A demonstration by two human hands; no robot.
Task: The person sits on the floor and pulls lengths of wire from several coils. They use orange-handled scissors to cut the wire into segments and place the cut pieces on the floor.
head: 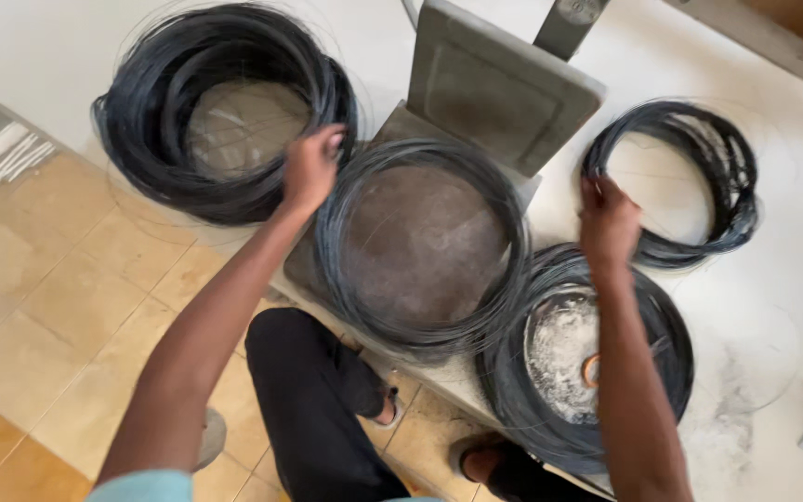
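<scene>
Two hands among four wire coils on a low grey slab

The middle coil [420,246] of thin dark wire lies flat on a grey slab [392,130], its ring close to the slab's near edge, which drops to the tan tiled floor [67,279]. Behind this coil a second grey slab [499,88] stands tilted, its lower edge just past the coil's far rim, so little free room is left on that side.

The left hand [310,167] sits at the coil's far left rim, fingers bent and pinched on strands there; whether they belong to this coil or to the big thick coil [225,112] just to its left, I cannot tell. That big coil is touching or nearly touching the middle coil.

The right hand [609,223] is to the right of the middle coil, closed on the near left rim of a thin loose coil [690,181] lying on the white surface [792,279]. Below that hand a fourth, dense coil [587,372] overlaps the middle coil's lower right rim and rings a patch of white powder.

The middle coil's wire is fine, blue-black and wound in many loose turns, the slab showing dusty brown through its centre. Open room lies mainly on the white surface to the far right, and the person's dark trouser legs [318,400] stand against the slab's near edge
</scene>
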